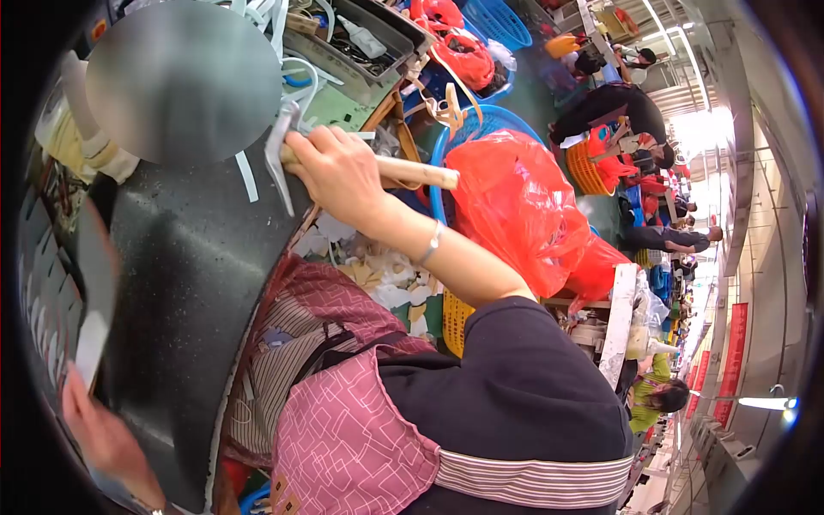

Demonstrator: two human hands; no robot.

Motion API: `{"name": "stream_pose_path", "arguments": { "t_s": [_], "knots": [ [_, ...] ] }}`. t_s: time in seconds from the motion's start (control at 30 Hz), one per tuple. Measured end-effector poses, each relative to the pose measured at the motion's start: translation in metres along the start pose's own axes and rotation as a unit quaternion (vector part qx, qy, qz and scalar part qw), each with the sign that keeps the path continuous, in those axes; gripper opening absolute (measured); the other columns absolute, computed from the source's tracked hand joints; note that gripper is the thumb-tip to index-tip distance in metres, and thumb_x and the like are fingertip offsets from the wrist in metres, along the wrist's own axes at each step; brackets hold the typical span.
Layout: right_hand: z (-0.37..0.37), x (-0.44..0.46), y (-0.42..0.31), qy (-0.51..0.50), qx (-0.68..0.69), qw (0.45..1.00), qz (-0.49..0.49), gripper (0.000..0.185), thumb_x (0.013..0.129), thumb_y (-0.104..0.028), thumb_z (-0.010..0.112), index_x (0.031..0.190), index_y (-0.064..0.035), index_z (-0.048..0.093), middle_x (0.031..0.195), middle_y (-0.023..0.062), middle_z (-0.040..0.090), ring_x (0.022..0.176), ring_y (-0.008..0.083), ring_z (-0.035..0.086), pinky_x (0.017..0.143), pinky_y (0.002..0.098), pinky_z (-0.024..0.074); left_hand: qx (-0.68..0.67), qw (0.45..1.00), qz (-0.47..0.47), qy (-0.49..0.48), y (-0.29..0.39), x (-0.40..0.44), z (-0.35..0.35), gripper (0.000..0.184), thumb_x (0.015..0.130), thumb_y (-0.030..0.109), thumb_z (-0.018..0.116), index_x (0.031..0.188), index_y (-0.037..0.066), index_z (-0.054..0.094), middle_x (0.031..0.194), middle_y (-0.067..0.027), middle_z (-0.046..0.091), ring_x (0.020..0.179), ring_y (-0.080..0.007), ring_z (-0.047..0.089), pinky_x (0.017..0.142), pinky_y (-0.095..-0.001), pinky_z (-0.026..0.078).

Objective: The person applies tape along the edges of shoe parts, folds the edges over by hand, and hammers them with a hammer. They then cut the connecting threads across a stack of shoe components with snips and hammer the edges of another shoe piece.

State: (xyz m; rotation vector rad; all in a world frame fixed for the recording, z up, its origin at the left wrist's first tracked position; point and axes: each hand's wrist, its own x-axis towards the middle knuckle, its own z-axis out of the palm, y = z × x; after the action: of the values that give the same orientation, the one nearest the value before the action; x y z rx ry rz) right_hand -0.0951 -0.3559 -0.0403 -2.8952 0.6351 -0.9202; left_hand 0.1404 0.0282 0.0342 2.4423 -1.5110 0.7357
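Upper centre of the frame: right hand grips the hammer near its head, by the desk edge, beside a strip. Left hand, lower left: blurred, can't tell its grip. Risk: slack grip could twist the hammer, nicking the strip.

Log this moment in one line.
right hand: gripping hammer | left hand: blurred, near black table, contact unclear | white strip: on table

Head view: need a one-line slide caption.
Right hand grips a wooden-handled hammer at the edge of a black work surface; left hand blurred at lower left.
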Motion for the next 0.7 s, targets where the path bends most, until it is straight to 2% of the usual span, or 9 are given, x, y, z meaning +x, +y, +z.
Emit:
{"name": "stream_pose_path", "arguments": {
  "t_s": [0.07,0.13,0.2,0.27,0.33,0.37,0.43,0.57,0.7],
  "knots": [
    [0.012,0.012,0.010,-0.015,0.018,1.000,-0.012,0.032,0.076,-0.018,0.073,0.105,-0.0083,0.061,0.082,0.0087,0.056,0.082,0.0279,0.058,0.073,0.0407,0.0460,0.066,0.996,0.060,-0.022,0.017,-0.010,0.019,0.031,0.092,-0.004,0.055,0.121,-0.001,0.064,0.110,-0.0140,0.065,0.103,-0.0291,0.063,0.089,-0.0391,0.051],
    [0.017,0.023,0.016,-0.036,0.015,0.999,-0.023,0.026,0.078,-0.018,0.070,0.102,-0.0084,0.062,0.087,0.0099,0.060,0.088,0.0284,0.060,0.079,0.0418,0.0468,0.015,0.995,0.082,-0.062,0.045,-0.026,0.024,0.028,0.091,-0.005,0.055,0.117,-0.001,0.066,0.102,-0.0139,0.066,0.093,-0.0310,0.065,0.080,-0.0407,0.053],
    [0.000,0.042,0.017,-0.024,-0.027,0.994,-0.099,0.023,0.079,-0.020,0.071,0.098,-0.0077,0.066,0.094,0.0110,0.064,0.092,0.0306,0.061,0.081,0.0430,0.0481,-0.140,0.984,0.004,-0.114,0.076,-0.037,0.011,0.030,0.083,-0.008,0.058,0.111,-0.003,0.065,0.085,-0.0170,0.061,0.078,-0.0334,0.061,0.066,-0.0422,0.049],
    [-0.009,0.058,0.014,0.022,0.098,0.991,-0.087,0.032,0.076,-0.020,0.075,0.105,-0.0072,0.069,0.101,0.0112,0.067,0.094,0.0305,0.062,0.082,0.0408,0.0486,-0.200,0.965,-0.031,-0.170,0.095,-0.053,0.005,0.033,0.076,-0.007,0.059,0.109,-0.002,0.064,0.082,-0.0162,0.058,0.077,-0.0339,0.060,0.066,-0.0431,0.048],
    [-0.021,0.076,0.004,-0.114,0.185,0.960,-0.174,0.031,0.076,-0.016,0.073,0.105,-0.0065,0.068,0.099,0.0107,0.065,0.095,0.0299,0.060,0.082,0.0394,0.0486,-0.230,0.958,-0.054,-0.165,0.104,-0.052,-0.002,0.037,0.070,-0.009,0.062,0.105,-0.001,0.065,0.084,-0.0143,0.059,0.079,-0.0331,0.060,0.068,-0.0417,0.050],
    [-0.023,0.082,-0.003,-0.163,0.195,0.937,-0.238,0.033,0.074,-0.012,0.071,0.107,-0.0064,0.066,0.105,0.0093,0.063,0.103,0.0280,0.058,0.087,0.0381,0.0470,-0.233,0.959,-0.057,-0.152,0.105,-0.052,-0.001,0.037,0.070,-0.008,0.062,0.105,-0.001,0.066,0.085,-0.0135,0.059,0.080,-0.0329,0.060,0.069,-0.0414,0.050],
    [-0.021,0.089,-0.021,-0.253,0.077,0.909,-0.323,0.038,0.070,-0.008,0.068,0.108,-0.0070,0.064,0.112,0.0081,0.061,0.109,0.0258,0.056,0.093,0.0366,0.0441,-0.236,0.962,-0.063,-0.126,0.106,-0.060,0.004,0.038,0.068,-0.007,0.063,0.106,-0.001,0.067,0.087,-0.0114,0.059,0.083,-0.0322,0.060,0.071,-0.0411,0.051],
    [-0.006,0.090,-0.042,-0.323,-0.064,0.893,-0.306,0.030,0.072,-0.005,0.065,0.101,-0.0083,0.061,0.112,0.0075,0.060,0.109,0.0254,0.056,0.092,0.0377,0.0439,-0.195,0.975,-0.046,-0.099,0.108,-0.066,0.008,0.040,0.067,-0.004,0.065,0.107,0.000,0.067,0.088,-0.0104,0.059,0.085,-0.0310,0.060,0.072,-0.0401,0.051],
    [0.009,0.116,-0.044,-0.232,0.079,0.929,-0.277,0.023,0.079,-0.004,0.063,0.102,-0.0060,0.062,0.104,0.0108,0.063,0.098,0.0307,0.060,0.085,0.0415,0.0489,-0.186,0.977,-0.050,-0.095,0.109,-0.067,0.010,0.041,0.069,0.000,0.064,0.109,0.001,0.066,0.090,-0.0094,0.058,0.087,-0.0295,0.060,0.073,-0.0392,0.051]
  ]
}}
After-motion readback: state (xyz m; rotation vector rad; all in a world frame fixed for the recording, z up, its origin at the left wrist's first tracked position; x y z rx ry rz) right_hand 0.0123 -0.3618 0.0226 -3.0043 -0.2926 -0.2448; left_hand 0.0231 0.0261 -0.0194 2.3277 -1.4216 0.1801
